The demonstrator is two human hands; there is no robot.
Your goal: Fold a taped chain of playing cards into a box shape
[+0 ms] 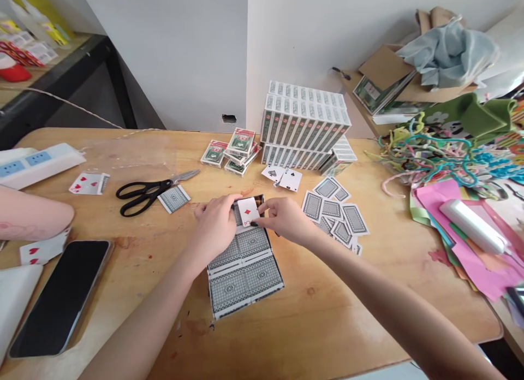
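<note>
Hands [282,218] at diamond card [247,210], left grip unclear

Wooden table [327,309] before a pale wall [307,36], black-framed stand [88,60] off left.

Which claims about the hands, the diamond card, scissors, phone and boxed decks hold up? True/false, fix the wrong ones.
1. The right hand touches the diamond card. True.
2. The left hand holds the scissors. False: the scissors lie on the table, and the left hand is by the card.
3. The phone has a dark screen. True.
4. The diamond card lies face down. False: its face shows.
5. Boxed decks stand stacked near the wall. True.
</note>
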